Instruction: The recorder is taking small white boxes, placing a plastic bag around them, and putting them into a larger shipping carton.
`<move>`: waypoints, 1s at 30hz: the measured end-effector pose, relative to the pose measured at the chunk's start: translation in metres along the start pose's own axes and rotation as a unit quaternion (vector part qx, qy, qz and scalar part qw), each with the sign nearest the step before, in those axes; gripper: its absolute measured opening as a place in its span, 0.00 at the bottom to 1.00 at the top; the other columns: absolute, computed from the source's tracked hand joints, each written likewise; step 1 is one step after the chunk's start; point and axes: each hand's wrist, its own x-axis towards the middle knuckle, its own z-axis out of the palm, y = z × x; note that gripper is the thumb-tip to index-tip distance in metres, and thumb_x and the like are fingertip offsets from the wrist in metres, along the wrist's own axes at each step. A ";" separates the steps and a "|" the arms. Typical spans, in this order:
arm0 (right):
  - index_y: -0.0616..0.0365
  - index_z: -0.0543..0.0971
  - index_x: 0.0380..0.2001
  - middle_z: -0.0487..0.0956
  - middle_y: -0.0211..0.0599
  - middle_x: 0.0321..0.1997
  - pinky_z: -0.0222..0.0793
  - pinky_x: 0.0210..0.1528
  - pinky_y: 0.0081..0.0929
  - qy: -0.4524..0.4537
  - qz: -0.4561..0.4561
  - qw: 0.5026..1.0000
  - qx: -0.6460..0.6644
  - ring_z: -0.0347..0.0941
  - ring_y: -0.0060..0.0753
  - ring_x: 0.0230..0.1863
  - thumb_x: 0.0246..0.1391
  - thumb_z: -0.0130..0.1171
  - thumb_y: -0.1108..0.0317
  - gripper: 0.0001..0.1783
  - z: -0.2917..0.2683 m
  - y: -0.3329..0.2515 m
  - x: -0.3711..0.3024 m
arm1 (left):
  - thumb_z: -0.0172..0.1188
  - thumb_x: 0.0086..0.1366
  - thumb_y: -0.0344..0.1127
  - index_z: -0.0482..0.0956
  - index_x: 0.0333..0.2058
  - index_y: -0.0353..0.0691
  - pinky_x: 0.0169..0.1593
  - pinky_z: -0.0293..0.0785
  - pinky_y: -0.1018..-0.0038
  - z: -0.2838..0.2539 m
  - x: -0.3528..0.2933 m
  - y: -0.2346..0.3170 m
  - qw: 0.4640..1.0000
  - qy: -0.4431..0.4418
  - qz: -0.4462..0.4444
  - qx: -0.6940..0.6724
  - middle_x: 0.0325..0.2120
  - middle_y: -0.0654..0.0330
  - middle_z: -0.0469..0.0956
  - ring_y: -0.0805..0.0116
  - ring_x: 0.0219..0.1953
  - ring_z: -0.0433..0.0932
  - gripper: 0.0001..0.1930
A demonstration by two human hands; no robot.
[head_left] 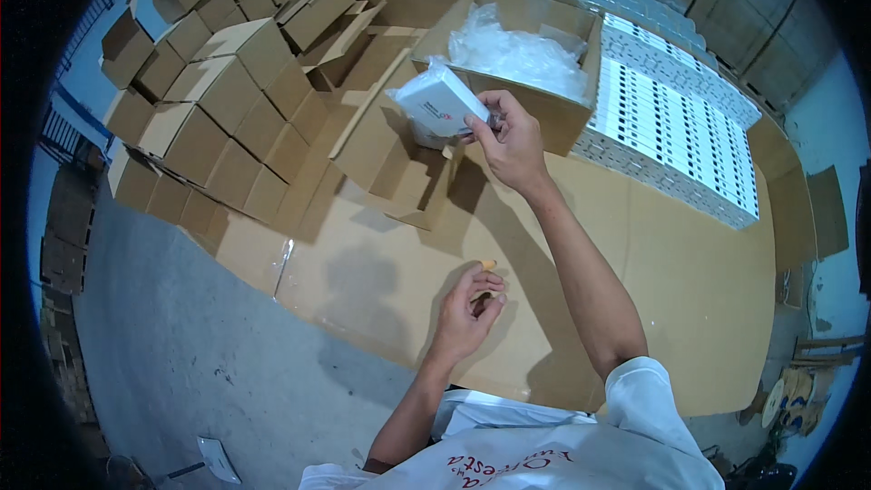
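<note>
My right hand is closed round the edge of a flat white box in a clear plastic bag. It holds the box tilted above an open brown carton, near its right end. Inside the carton, part of another plastic-wrapped thing shows below the held box; the rest is hidden. My left hand hovers over the near part of the cardboard-covered table, palm up with fingers loosely curled and apart from the thumb. It appears to hold nothing, and an orange cover sits on one fingertip.
Behind stands a large carton with clear plastic bags. At the right are stacked rows of white boxes with dark marks. Several brown cartons are stacked at the left, some with flaps up. Grey floor lies beyond the table's left edge.
</note>
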 end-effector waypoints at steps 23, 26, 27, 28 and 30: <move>0.70 0.72 0.38 0.78 0.62 0.41 0.72 0.47 0.52 -0.189 -0.054 0.881 -0.430 0.75 0.67 0.45 0.53 0.60 0.76 0.12 0.038 -0.001 0.066 | 0.62 0.65 0.24 0.71 0.55 0.32 0.44 0.81 0.78 -0.033 0.033 -0.005 0.999 -0.002 -0.032 -0.041 0.42 0.57 0.81 0.72 0.45 0.81 0.20; 0.71 0.73 0.38 0.78 0.64 0.41 0.74 0.49 0.51 -0.201 -0.042 0.863 -0.462 0.75 0.66 0.46 0.50 0.61 0.77 0.13 0.050 -0.003 0.070 | 0.62 0.65 0.24 0.71 0.55 0.32 0.44 0.81 0.78 -0.032 0.032 -0.005 0.999 0.001 -0.035 -0.038 0.42 0.57 0.81 0.72 0.45 0.81 0.20; 0.71 0.74 0.38 0.78 0.64 0.41 0.75 0.49 0.51 -0.211 -0.016 0.849 -0.484 0.76 0.65 0.45 0.49 0.61 0.77 0.13 0.055 -0.003 0.071 | 0.62 0.65 0.24 0.71 0.55 0.32 0.44 0.81 0.78 -0.033 0.032 -0.005 0.998 0.003 -0.041 -0.037 0.42 0.57 0.81 0.72 0.45 0.81 0.20; 0.71 0.74 0.38 0.78 0.63 0.40 0.76 0.48 0.51 -0.221 0.009 0.834 -0.506 0.77 0.64 0.45 0.48 0.61 0.77 0.13 0.059 -0.002 0.072 | 0.62 0.65 0.24 0.71 0.55 0.32 0.44 0.81 0.78 -0.033 0.032 -0.006 0.998 0.002 -0.041 -0.038 0.42 0.57 0.81 0.72 0.45 0.81 0.20; 0.71 0.75 0.38 0.78 0.63 0.40 0.76 0.48 0.51 -0.212 0.006 0.829 -0.517 0.77 0.63 0.45 0.47 0.62 0.77 0.13 0.067 0.009 0.071 | 0.63 0.65 0.24 0.71 0.55 0.33 0.45 0.81 0.78 -0.034 0.033 -0.010 0.999 0.000 -0.026 -0.037 0.42 0.56 0.81 0.71 0.45 0.82 0.20</move>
